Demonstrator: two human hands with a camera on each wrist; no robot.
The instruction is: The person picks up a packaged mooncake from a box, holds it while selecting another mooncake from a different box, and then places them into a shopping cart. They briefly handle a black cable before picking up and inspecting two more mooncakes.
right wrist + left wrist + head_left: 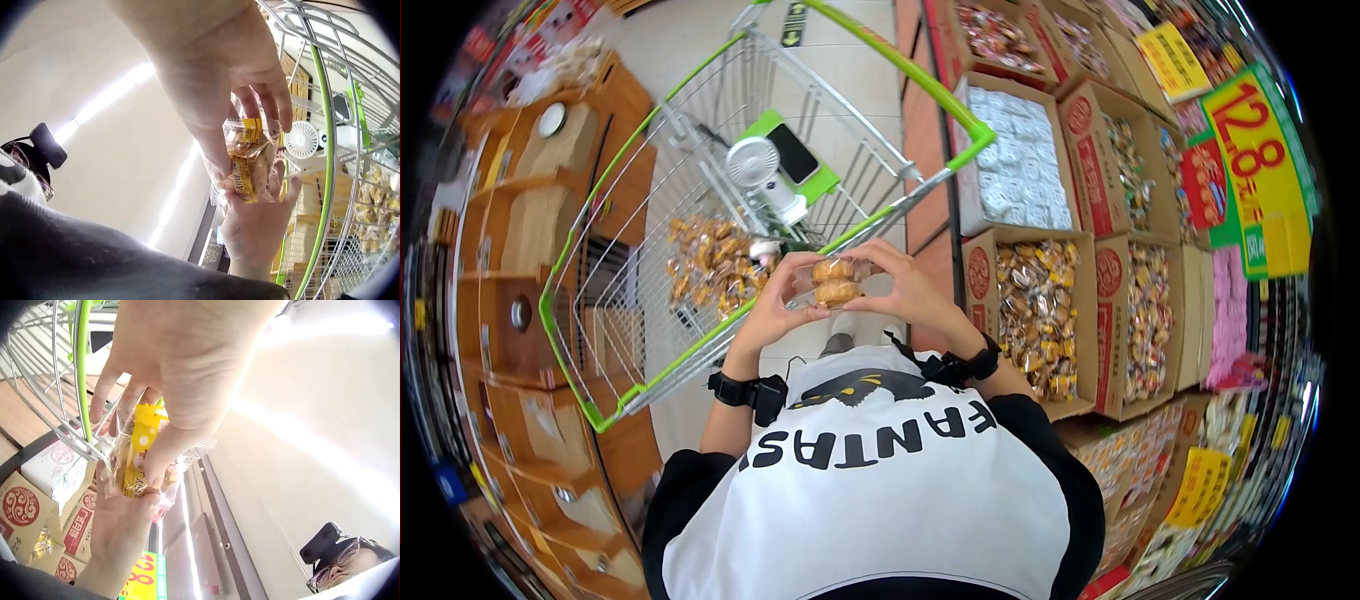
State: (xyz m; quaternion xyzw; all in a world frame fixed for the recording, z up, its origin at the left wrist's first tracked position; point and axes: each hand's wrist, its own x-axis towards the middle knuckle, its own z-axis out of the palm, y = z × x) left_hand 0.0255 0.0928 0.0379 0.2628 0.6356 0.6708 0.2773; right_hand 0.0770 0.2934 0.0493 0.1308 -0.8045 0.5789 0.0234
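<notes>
Two round golden-brown pastries in clear wrappers (836,282) are held in front of my chest, one above the other. My left hand (772,305) grips them from the left side, thumb below and fingers above. From the right side, my right hand (912,292) holds the same pastries in a matching grip. A yellow printed label (140,447) shows through the crinkled film in the left wrist view. Two wrapped pieces (247,159) appear between both hands in the right wrist view. Just beyond the hands runs the green-edged rim of a shopping cart (735,320).
Inside the cart lie a pile of wrapped pastries (710,265), a white handheld fan (754,162) and a dark phone (793,152). Cardboard boxes of wrapped snacks (1040,320) stand on the right. Wooden shelving (550,350) lines the left, and a yellow price sign (1250,150) hangs far right.
</notes>
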